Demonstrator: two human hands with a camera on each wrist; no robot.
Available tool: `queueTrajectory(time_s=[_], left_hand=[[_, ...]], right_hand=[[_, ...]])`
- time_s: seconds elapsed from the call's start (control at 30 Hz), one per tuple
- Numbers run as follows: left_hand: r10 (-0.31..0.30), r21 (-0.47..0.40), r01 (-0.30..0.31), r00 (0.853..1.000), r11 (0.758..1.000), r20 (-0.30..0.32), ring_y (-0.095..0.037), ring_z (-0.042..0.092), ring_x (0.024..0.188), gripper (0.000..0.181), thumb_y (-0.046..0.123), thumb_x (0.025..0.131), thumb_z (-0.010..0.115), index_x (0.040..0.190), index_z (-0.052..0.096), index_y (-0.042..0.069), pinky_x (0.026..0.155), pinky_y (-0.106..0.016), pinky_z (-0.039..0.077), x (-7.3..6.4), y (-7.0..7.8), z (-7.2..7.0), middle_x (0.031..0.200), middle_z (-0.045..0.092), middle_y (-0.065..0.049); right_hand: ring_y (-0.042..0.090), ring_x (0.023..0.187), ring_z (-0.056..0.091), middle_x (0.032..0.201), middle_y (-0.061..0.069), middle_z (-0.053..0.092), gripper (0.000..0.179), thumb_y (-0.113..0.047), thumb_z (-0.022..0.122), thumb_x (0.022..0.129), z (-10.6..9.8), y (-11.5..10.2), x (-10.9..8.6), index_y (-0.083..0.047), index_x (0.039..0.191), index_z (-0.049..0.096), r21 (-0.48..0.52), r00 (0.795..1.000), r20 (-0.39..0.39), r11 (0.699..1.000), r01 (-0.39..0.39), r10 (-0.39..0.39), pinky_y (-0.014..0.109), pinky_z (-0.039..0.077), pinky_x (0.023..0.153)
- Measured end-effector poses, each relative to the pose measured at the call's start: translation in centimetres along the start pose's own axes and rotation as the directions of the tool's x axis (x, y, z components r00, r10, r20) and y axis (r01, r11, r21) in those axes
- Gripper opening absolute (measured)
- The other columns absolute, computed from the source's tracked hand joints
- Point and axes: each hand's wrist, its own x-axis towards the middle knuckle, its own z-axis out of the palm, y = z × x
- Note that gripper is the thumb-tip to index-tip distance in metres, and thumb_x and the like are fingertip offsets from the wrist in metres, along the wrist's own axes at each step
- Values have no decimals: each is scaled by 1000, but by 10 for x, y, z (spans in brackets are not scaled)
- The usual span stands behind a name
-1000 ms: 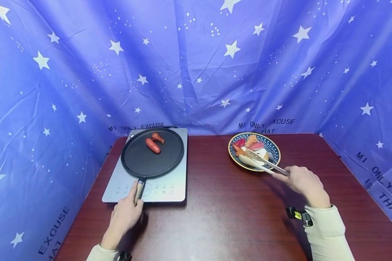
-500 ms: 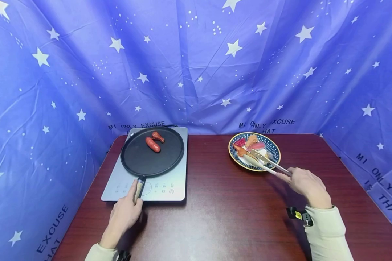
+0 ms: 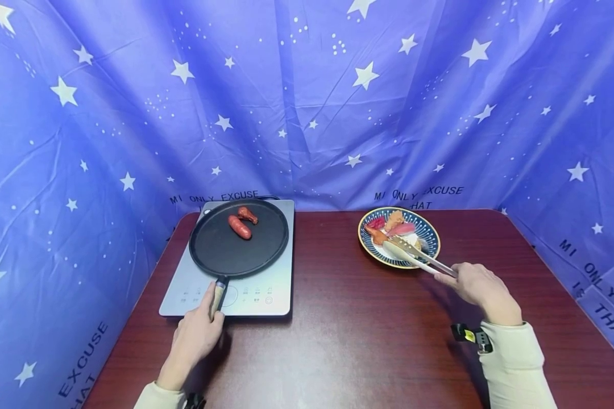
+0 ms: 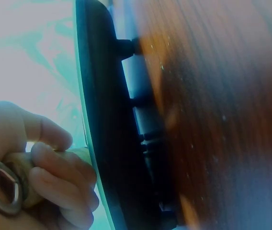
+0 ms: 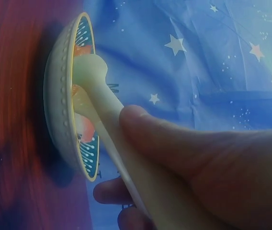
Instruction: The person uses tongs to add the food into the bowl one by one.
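My left hand (image 3: 196,332) grips the wood-look handle (image 3: 218,296) of a flat black frying pan (image 3: 225,250); a metal ring (image 4: 2,187) at the handle's end shows in the left wrist view. On the pan lie a red sausage (image 3: 239,227) and a small browned drumstick (image 3: 248,215). At the right, my right hand (image 3: 481,289) holds tongs (image 3: 401,253), their tips down inside a blue patterned plate (image 3: 435,233). Around the tips lie an orange-brown piece of food (image 3: 376,235), a pink slice (image 3: 402,229) and a breaded piece (image 3: 394,218). Whether the tips pinch anything is hidden.
A silver induction cooker (image 3: 278,284) with printed controls stands under the pan. The dark red wooden table (image 3: 337,341) stretches between cooker and plate. A blue star-printed curtain (image 3: 307,113) hangs behind and along both sides.
The tong tips have shifted slightly right within the plate, away from the orange-brown piece, and drawn closer together. My right hand has moved slightly right. The left hand and pan stay in place.
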Motion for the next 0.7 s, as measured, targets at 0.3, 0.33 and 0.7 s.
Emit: queueTrajectory(time_s=[0.3, 0.33, 0.7], left_hand=[[-3, 1, 3, 1000, 1000, -7, -37, 60, 68, 67, 21, 84, 49, 148, 31, 13, 55, -49, 43, 1, 0, 0, 98, 63, -29], [-5, 0, 5, 1000, 1000, -3, -36, 60, 67, 67, 21, 84, 49, 148, 31, 14, 55, -49, 43, 1, 0, 0, 98, 63, -29], [-14, -6, 14, 1000, 1000, 3, -35, 59, 67, 68, 20, 84, 50, 148, 31, 14, 54, -48, 43, -2, 1, 1, 99, 63, -28]], right_hand=[[24, 60, 49, 60, 1, 46, 43, -50, 53, 90, 1, 5, 3, -10, 76, 60, -11, 997, -63, 999, 42, -43, 45, 40, 55], [23, 59, 48, 59, 1, 45, 44, -51, 53, 91, 1, 6, 4, -10, 75, 59, -12, 996, -71, 999, 49, -50, 45, 39, 55], [23, 59, 47, 61, 1, 47, 40, -41, 54, 93, 3, 13, 4, -4, 79, 64, -14, 990, -112, 996, 85, -86, 44, 39, 56]])
